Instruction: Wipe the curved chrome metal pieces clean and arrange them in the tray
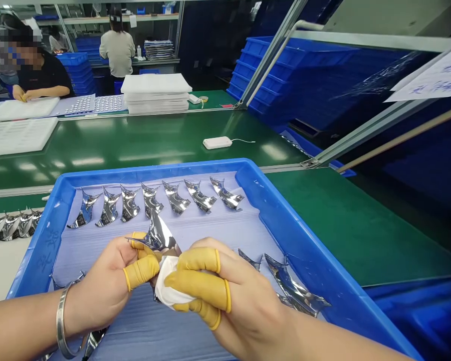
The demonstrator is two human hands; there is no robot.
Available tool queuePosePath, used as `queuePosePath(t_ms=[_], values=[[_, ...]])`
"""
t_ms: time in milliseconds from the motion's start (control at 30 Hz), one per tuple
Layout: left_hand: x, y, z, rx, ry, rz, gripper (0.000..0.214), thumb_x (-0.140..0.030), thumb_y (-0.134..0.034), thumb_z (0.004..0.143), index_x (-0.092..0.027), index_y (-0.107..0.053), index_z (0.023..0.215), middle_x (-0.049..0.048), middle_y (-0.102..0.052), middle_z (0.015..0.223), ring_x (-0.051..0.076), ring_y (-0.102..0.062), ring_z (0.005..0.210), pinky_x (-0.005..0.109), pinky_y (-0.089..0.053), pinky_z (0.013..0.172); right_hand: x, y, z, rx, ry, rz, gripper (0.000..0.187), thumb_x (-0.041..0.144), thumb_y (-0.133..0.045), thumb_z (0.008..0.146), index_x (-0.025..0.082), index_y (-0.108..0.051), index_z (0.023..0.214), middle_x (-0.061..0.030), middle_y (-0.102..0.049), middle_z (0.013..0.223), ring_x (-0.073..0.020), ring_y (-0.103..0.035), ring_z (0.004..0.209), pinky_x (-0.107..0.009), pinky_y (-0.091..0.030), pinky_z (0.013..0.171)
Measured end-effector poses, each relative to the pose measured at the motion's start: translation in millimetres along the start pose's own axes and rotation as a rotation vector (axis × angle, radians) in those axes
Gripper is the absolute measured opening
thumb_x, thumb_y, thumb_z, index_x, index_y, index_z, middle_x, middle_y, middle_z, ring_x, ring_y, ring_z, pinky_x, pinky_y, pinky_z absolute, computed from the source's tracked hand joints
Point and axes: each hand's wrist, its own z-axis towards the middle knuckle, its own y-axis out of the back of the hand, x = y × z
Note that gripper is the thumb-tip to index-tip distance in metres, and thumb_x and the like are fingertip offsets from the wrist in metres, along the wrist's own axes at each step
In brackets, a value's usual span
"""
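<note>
Over the blue tray, my left hand pinches a shiny curved chrome part between thumb and fingers. Yellow finger cots cover the fingertips of both hands. My right hand is closed on a folded white cloth, which presses against the lower end of that part. Along the tray's far side lies a row of similar chrome parts on a pale lilac liner. More chrome parts lie at the right, partly behind my right hand, and others are partly hidden under my left wrist.
Left of the tray, several chrome parts stand in a row. Beyond are a green worktop with a white device, stacked white sheets and blue crates. A slanted metal post rises at right. A co-worker sits across.
</note>
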Motion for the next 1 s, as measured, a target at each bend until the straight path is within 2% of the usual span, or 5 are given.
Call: queuePosePath(t_ms=[500,633,800,900,1000], values=[[-8,4.3,-3,-0.123,-0.087,-0.148,0.020,-0.030,-0.072,0.066,-0.014,-0.060,0.067,-0.0007,-0.054,0.059,0.010,-0.046,0.056,0.021,-0.036,0.056,-3,27,-3,0.142,0.005,0.040,0.016,0.011,-0.050,0.087,0.016,-0.058,0.100,-0.0072,-0.057,0.083,-0.0156,-0.051,0.072,-0.029,-0.047,0.065],[-11,5.4,-4,-0.150,-0.107,-0.172,0.020,-0.027,-0.074,0.063,-0.014,-0.060,0.068,-0.0009,-0.054,0.058,0.010,-0.048,0.060,0.021,-0.036,0.059,-5,30,-2,-0.006,-0.188,0.216,0.016,0.012,-0.055,0.083,0.022,-0.058,0.094,-0.0015,-0.056,0.072,-0.0136,-0.052,0.063,-0.027,-0.048,0.061],[-11,8.0,-4,-0.149,-0.118,-0.151,0.021,-0.029,-0.074,0.064,-0.014,-0.061,0.070,-0.0004,-0.055,0.057,0.010,-0.047,0.057,0.020,-0.035,0.056,-9,31,-2,-0.172,-0.596,0.468,0.012,0.015,-0.061,0.076,0.023,-0.055,0.084,-0.0002,-0.058,0.072,-0.0127,-0.056,0.055,-0.018,-0.047,0.045],[-12,6.6,-4,-0.113,-0.122,-0.149,0.020,-0.031,-0.072,0.066,-0.015,-0.062,0.072,0.0008,-0.057,0.060,0.011,-0.049,0.058,0.022,-0.038,0.057,-11,31,-2,-0.130,-0.712,0.532,0.014,0.016,-0.061,0.072,0.020,-0.054,0.084,-0.0003,-0.054,0.069,-0.0080,-0.047,0.042,-0.017,-0.042,0.036],[-15,3.1,-4,-0.061,-0.118,-0.122,0.019,-0.032,-0.070,0.067,-0.015,-0.064,0.072,0.0028,-0.060,0.066,0.015,-0.054,0.064,0.026,-0.042,0.061,-12,28,0,0.003,-0.786,0.541,0.017,0.020,-0.057,0.076,0.018,-0.055,0.093,-0.0044,-0.052,0.087,-0.0047,-0.040,0.043,-0.016,-0.040,0.036]])
